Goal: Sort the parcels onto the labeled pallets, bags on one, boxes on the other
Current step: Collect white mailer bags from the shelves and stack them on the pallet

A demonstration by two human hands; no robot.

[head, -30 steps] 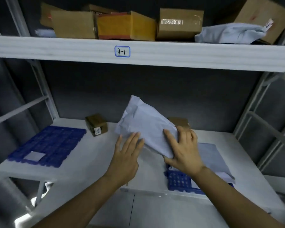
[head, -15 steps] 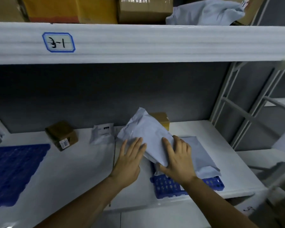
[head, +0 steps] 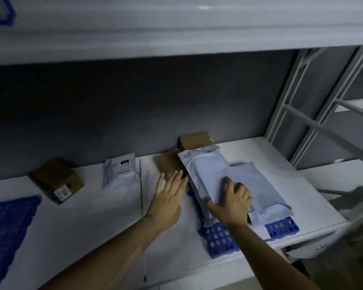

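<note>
Our right hand (head: 231, 203) grips the near end of a grey bag (head: 210, 174), fingers curled on top and thumb at its left edge. The grey bag lies on a second bag (head: 264, 185) over the blue pallet (head: 220, 240), at four o'clock on the shelf (head: 92, 216). Our left hand (head: 168, 198) is spread flat just beside it at nine o'clock. A brown box (head: 194, 139) stands at its twelve o'clock.

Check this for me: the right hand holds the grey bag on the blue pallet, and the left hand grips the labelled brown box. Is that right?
Not quite. The head view shows the left hand open, fingers straight, gripping nothing, apart from the labelled brown box. The right hand does hold the grey bag on the blue pallet.
</note>
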